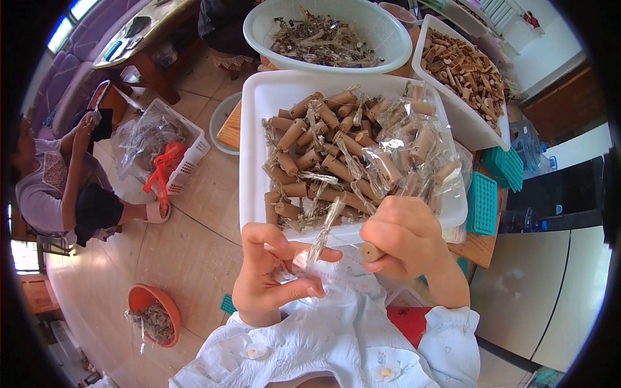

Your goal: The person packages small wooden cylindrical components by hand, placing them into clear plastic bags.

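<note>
In front of my chest, my left hand point(275, 275) holds a small clear plastic bag point(303, 266), its thumb and index finger stretched to the right. A twisted bundle of pale, silvery strands point(325, 226) rises from that hand. My right hand point(404, 238) is closed round a tan cylinder point(370, 252), whose round end with a small hole points at me. Just beyond both hands is a white tray point(253, 149) heaped with similar tan cylinders point(336, 168), strand bundles and clear bags.
Behind the tray sit a pale basin point(252, 32) of tangled strands and a white bin point(424, 48) of tan pieces. Teal baskets point(482, 204) stand at right. On the left floor are a white crate point(194, 152) and an orange bucket point(171, 310); another person point(65, 174) sits there.
</note>
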`<state>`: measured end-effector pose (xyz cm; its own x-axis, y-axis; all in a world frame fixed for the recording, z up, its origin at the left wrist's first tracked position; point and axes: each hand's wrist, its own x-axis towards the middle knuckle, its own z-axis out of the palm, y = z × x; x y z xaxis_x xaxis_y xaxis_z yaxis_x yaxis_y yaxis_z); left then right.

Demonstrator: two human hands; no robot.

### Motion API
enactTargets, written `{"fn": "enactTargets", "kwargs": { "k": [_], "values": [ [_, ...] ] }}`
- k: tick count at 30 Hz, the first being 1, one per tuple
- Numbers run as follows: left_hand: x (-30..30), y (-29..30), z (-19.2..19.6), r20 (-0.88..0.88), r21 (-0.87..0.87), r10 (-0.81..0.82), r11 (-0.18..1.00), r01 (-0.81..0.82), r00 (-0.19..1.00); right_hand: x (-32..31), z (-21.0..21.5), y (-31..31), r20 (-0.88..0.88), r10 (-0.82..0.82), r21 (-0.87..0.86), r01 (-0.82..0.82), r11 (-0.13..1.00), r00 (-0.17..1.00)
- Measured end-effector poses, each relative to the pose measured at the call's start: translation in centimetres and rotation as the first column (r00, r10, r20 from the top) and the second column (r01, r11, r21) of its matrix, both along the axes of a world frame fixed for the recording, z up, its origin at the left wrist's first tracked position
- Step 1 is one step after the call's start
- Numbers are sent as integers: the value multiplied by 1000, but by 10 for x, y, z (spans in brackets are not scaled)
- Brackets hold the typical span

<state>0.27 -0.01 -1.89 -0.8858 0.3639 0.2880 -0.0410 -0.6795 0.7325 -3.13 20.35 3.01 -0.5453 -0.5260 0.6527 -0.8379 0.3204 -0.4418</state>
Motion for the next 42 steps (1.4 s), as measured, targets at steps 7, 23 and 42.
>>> {"fn": "enactTargets", "kwargs": {
  "k": [7,23,42],
  "values": [
    [1,2,3,-141,-159,124,976,-146,982,6,-4,0,87,24,54,-29,998,996],
    [-13,9,5,-302,-281,-303,934,219,904,16,-14,4,604,96,-350,156,924,791],
    [-7,17,12,-352,-395,-8,908,-141,936,39,3,5,842,455,-534,329,779,290]
  ]
}}
